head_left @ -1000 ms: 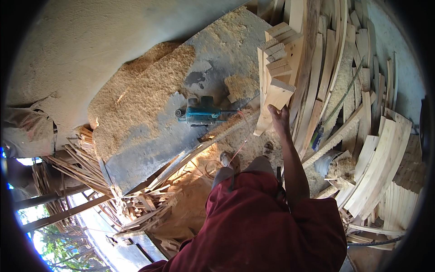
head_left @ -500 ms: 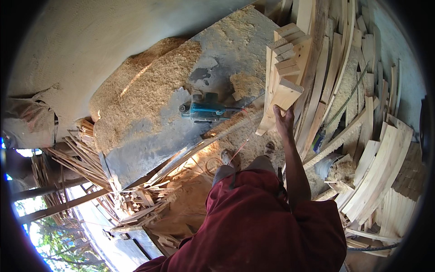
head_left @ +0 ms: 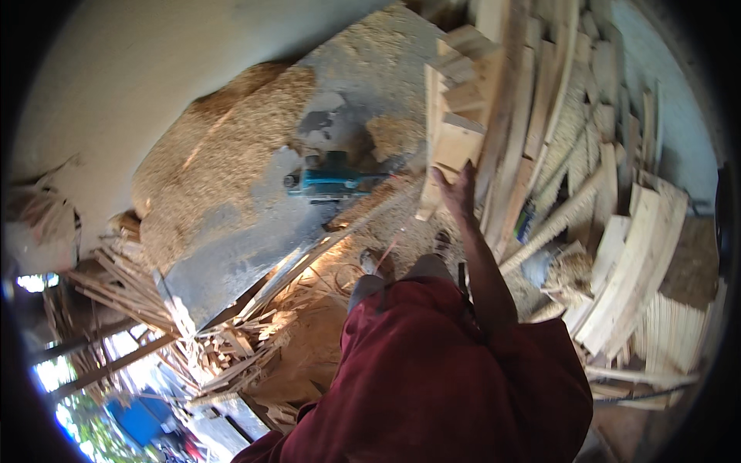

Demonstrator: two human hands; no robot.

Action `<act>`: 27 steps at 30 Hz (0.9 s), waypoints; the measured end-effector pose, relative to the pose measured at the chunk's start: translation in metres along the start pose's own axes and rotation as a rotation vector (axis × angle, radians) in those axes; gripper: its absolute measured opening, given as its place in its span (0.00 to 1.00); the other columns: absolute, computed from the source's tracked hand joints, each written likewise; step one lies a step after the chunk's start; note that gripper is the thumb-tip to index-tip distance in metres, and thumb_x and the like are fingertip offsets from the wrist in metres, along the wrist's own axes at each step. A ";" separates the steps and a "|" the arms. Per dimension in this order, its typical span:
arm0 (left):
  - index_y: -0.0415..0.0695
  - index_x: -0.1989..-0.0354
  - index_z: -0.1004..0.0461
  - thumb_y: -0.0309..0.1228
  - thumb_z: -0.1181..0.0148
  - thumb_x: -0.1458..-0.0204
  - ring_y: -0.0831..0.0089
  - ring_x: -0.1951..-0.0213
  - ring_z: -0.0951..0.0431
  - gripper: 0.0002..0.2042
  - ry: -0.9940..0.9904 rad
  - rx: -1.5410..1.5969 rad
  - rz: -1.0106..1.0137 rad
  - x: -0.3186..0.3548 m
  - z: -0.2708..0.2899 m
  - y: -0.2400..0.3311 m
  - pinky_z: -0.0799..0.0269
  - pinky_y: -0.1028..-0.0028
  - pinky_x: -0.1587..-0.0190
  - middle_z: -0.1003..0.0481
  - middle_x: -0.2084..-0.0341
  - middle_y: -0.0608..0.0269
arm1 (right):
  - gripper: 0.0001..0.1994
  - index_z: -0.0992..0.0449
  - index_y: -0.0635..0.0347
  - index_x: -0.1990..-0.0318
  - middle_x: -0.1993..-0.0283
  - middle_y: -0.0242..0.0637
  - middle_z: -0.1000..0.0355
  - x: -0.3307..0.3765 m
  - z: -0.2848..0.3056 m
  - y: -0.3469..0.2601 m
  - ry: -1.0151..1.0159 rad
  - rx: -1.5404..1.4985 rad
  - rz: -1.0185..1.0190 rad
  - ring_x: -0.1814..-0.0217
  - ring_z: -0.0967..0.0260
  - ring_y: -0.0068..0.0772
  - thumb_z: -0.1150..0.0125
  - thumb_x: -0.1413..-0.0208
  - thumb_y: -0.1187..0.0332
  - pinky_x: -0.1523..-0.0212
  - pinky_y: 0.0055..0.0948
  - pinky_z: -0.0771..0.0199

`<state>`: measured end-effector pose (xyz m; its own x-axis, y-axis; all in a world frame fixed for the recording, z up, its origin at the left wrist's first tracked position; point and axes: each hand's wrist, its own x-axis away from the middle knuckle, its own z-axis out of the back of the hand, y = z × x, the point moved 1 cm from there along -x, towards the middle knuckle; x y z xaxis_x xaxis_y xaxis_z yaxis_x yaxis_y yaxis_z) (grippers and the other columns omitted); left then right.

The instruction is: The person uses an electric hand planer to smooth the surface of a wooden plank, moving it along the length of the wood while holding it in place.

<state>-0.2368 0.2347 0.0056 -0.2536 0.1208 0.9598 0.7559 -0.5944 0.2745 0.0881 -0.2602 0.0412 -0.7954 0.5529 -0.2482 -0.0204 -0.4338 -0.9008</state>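
My right hand reaches forward with thumb and fingers spread, at the near end of a pale wooden block. The fingertips are by the block's lower edge; blur hides whether they touch it. This block lies at the near end of a stack of short wooden pieces, beside long boards. My left hand is out of view. Left of the stack, a teal electric hand planer rests on a grey slab, with no hand on it.
Wood shavings are heaped on the slab against the wall. Long boards stand at the right, with curved planks nearer. Thin offcuts pile up at the lower left. A reddish cord runs near my feet.
The view has shifted, so the scene sits further left. The block sits lower, more in line with the stack, and my right hand's fingers have spread at its near end.
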 end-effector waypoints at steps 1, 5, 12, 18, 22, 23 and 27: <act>0.46 0.58 0.18 0.40 0.37 0.49 0.67 0.55 0.20 0.14 -0.150 -0.056 0.004 0.004 0.002 0.009 0.28 0.65 0.48 0.19 0.59 0.55 | 0.34 0.35 0.66 0.42 0.50 0.51 0.32 0.006 0.003 -0.002 -0.006 0.042 -0.029 0.47 0.31 0.49 0.24 0.53 0.60 0.47 0.42 0.30; 0.47 0.59 0.18 0.40 0.37 0.49 0.68 0.55 0.20 0.14 -0.762 -0.466 -0.034 0.037 0.031 0.107 0.28 0.65 0.48 0.19 0.59 0.55 | 0.46 0.47 0.68 0.33 0.40 0.57 0.41 0.009 0.007 0.006 -0.107 0.103 -0.040 0.37 0.39 0.54 0.24 0.54 0.61 0.39 0.43 0.34; 0.39 0.54 0.25 0.42 0.45 0.46 0.47 0.58 0.20 0.19 0.402 -1.309 -0.563 0.017 0.072 0.359 0.25 0.53 0.54 0.20 0.64 0.45 | 0.58 0.63 0.64 0.27 0.33 0.59 0.48 0.019 0.013 0.021 -0.003 0.077 -0.118 0.34 0.42 0.56 0.23 0.58 0.60 0.37 0.47 0.35; 0.41 0.47 0.30 0.31 0.35 0.50 0.48 0.51 0.23 0.21 0.233 -0.723 -1.442 0.031 -0.010 0.478 0.28 0.57 0.48 0.23 0.56 0.48 | 0.62 0.62 0.63 0.27 0.32 0.57 0.49 0.081 0.037 0.058 -0.041 -0.007 -0.301 0.32 0.43 0.53 0.19 0.63 0.58 0.36 0.48 0.37; 0.41 0.37 0.45 0.33 0.27 0.56 0.43 0.37 0.41 0.40 0.672 -0.584 -1.823 0.051 -0.075 0.550 0.38 0.51 0.40 0.43 0.38 0.39 | 0.60 0.60 0.66 0.28 0.30 0.59 0.51 0.107 0.037 0.062 -0.028 -0.002 -0.294 0.29 0.48 0.55 0.20 0.62 0.58 0.33 0.46 0.42; 0.41 0.35 0.49 0.35 0.26 0.57 0.40 0.36 0.45 0.44 0.810 -0.547 -1.895 0.055 -0.078 0.566 0.41 0.48 0.38 0.47 0.36 0.38 | 0.59 0.60 0.66 0.28 0.30 0.59 0.52 0.093 0.029 0.053 -0.062 -0.012 -0.264 0.28 0.50 0.55 0.20 0.61 0.58 0.32 0.46 0.43; 0.41 0.32 0.56 0.38 0.23 0.62 0.37 0.35 0.50 0.53 1.022 -0.559 -1.807 0.028 -0.108 0.603 0.44 0.42 0.38 0.52 0.35 0.38 | 0.52 0.54 0.67 0.30 0.31 0.58 0.50 0.070 0.000 0.047 -0.075 -0.174 -0.095 0.27 0.53 0.55 0.24 0.57 0.59 0.29 0.45 0.48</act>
<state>0.1467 -0.2063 0.1919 -0.6000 0.4308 -0.6741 -0.7838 -0.4851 0.3877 0.0309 -0.2417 -0.0182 -0.8379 0.5280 -0.1383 0.0027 -0.2494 -0.9684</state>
